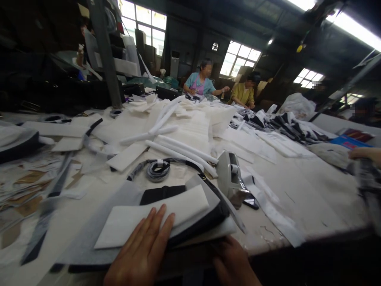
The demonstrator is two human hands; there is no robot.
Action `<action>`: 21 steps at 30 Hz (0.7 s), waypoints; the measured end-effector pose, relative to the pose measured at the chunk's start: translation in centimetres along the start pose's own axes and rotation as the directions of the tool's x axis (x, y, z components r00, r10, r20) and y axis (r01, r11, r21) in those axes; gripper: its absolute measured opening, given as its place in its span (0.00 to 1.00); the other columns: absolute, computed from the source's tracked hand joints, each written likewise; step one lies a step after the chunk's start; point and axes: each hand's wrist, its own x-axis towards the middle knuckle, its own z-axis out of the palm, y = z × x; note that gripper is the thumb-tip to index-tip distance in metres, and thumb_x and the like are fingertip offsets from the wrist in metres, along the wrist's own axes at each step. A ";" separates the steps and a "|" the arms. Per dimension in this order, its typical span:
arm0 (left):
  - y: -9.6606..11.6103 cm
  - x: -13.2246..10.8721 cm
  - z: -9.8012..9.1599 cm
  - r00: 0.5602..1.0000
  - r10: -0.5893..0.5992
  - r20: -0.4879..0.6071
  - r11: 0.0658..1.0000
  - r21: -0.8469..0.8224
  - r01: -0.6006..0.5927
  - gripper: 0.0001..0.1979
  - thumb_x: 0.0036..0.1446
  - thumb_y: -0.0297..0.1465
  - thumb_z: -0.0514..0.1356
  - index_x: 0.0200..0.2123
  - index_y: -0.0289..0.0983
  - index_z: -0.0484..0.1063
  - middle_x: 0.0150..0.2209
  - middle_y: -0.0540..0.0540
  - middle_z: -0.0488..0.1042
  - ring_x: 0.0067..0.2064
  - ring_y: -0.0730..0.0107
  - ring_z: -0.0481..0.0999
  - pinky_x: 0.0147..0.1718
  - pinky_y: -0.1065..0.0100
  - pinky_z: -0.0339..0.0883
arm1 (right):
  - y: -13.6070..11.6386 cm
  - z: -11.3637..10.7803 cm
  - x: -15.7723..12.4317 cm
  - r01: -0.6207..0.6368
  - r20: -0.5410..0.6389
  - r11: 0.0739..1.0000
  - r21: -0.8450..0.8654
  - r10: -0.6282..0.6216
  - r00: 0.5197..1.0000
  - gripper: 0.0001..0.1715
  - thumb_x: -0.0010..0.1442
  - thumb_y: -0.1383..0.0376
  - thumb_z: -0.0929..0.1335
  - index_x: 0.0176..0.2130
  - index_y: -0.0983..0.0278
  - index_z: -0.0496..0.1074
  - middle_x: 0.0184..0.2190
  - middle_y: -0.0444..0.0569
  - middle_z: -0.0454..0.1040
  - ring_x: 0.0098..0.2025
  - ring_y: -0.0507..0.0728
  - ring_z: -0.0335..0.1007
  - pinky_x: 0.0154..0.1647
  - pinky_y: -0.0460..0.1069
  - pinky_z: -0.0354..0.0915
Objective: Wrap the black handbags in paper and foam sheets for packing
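My left hand (145,246) lies with fingers outstretched, pressing on a white foam sheet (187,204). Beneath the foam is a black handbag (205,222), partly covered in pale translucent wrapping (119,194). At the bag's lower right edge, my right hand (233,258) is curled closed, its fingertips dark and partly hidden under the bag. The bag's wrapped strap (178,161) arches behind it, around a coiled black strap (157,170) in clear film. A grey tape dispenser (230,174) stands just beyond the bag's right side.
White foam tubes (178,153) and stacked foam sheets (190,123) cover the table's middle. Paper scraps (29,178) lie left; white strips (276,214) lie right. A metal post (104,51) rises at the back left. Two co-workers (201,83) are across the table; another person's hand (366,155) is at right.
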 end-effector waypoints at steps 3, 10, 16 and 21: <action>0.9 0.0 0.0 0.999 -0.017 0.028 1.000 0.025 0.017 0.27 0.65 0.21 0.44 0.66 0.37 0.57 0.66 0.45 0.60 0.65 0.63 0.63 0.67 0.63 0.49 | -2.0 0.1 -1.0 0.070 0.028 0.995 0.069 -0.072 0.997 0.15 0.63 0.60 0.67 0.49 0.58 0.75 0.50 0.52 0.76 0.52 0.64 0.71 0.57 0.58 0.67; 2.1 -0.5 0.4 0.997 0.069 0.035 0.986 0.150 -0.073 0.26 0.67 0.22 0.45 0.67 0.36 0.56 0.66 0.43 0.61 0.63 0.58 0.65 0.59 0.60 0.64 | -3.0 0.8 -1.2 -0.019 0.030 0.999 0.037 0.018 0.999 0.13 0.62 0.56 0.69 0.43 0.59 0.77 0.41 0.52 0.80 0.47 0.64 0.76 0.58 0.60 0.66; 2.7 -1.2 0.9 0.989 0.149 0.015 0.965 0.216 -0.149 0.24 0.67 0.21 0.46 0.64 0.37 0.61 0.65 0.42 0.62 0.63 0.56 0.65 0.56 0.59 0.68 | -3.2 -3.8 -2.9 0.388 -0.276 0.920 -0.059 -0.388 0.879 0.39 0.67 0.69 0.65 0.70 0.57 0.46 0.50 0.49 0.78 0.53 0.58 0.75 0.54 0.53 0.73; 2.8 -1.4 1.3 0.990 0.138 0.014 0.972 0.190 -0.138 0.23 0.67 0.22 0.48 0.64 0.37 0.62 0.65 0.40 0.62 0.64 0.54 0.63 0.58 0.57 0.66 | -3.5 -7.2 1.8 0.404 -0.160 0.891 -0.206 -0.438 0.885 0.43 0.64 0.58 0.69 0.69 0.65 0.49 0.64 0.55 0.62 0.68 0.65 0.51 0.68 0.65 0.54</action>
